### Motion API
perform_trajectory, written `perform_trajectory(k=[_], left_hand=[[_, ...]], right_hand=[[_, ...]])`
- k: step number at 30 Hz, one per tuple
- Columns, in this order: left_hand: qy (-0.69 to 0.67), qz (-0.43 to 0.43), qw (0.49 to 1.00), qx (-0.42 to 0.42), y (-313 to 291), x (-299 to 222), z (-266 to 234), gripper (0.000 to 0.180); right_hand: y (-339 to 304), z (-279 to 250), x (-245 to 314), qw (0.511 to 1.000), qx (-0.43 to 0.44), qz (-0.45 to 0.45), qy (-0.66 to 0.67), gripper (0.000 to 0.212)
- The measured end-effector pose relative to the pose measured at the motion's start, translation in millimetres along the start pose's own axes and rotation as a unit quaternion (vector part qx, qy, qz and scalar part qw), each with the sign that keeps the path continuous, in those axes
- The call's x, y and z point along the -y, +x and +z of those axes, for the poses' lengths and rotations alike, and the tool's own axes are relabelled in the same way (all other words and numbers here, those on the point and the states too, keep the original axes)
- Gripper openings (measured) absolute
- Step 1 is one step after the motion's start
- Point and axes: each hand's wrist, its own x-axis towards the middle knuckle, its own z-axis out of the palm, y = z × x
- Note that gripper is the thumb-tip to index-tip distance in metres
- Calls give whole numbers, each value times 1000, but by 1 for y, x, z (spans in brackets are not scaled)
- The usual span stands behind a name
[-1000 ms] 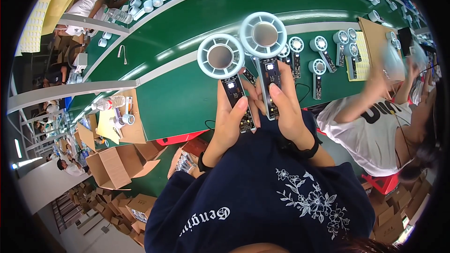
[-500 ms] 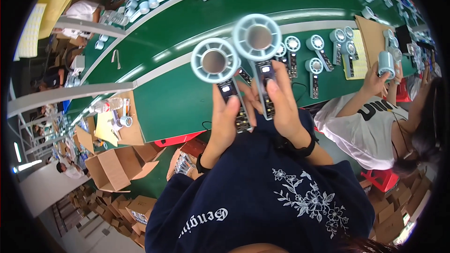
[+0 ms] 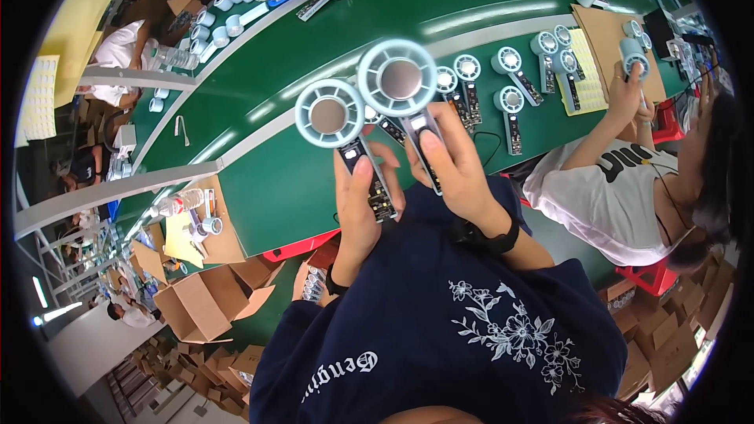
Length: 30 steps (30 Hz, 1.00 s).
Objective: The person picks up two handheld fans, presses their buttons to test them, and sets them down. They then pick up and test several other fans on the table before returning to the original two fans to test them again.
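Observation:
Each of my hands holds a light-blue handheld fan with a round head and a handle whose dark circuit board shows. My left hand (image 3: pixel 359 208) grips the handle of the left fan (image 3: pixel 330 113), thumb on the board. In my right hand (image 3: pixel 458 166) is the right fan (image 3: pixel 398 78), a little higher, its handle under my thumb. The two heads are side by side, close together or touching. Behind them on the green bench (image 3: pixel 287 196) lie several similar fans, among them one nearby fan (image 3: pixel 511 110) with its board facing up.
To the right, a co-worker's hand (image 3: pixel 626 94) holds another fan. A yellow sheet (image 3: pixel 585 82) and a cardboard sheet (image 3: pixel 601 39) lie on the bench. At left are a plastic bottle (image 3: pixel 179 202) and an open carton (image 3: pixel 200 298) below the bench edge.
Both my hands with their fans appear a little further left and lower in view. The right fan's handle has turned more aslant. The surrounding bench has also shifted in view.

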Motion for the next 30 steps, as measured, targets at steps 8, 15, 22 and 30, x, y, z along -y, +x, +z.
perform_trajectory(k=[8, 15, 22, 30], left_hand=[[-52, -8, 999, -8, -1, -2, -1, 42], [-57, -2, 998, 3, 0, -2, -6, 41], [-24, -6, 1000, -5, 0, -2, -7, 46], [-44, -8, 999, -2, 1, -1, -8, 43]], right_hand=[[-1, 1, 1, 999, 3, -2, -33, 27], [2, 4, -3, 999, -10, 2, -42, 30], [4, 5, -3, 998, -6, 5, -60, 32], [4, 5, -4, 998, -10, 4, -54, 32]])
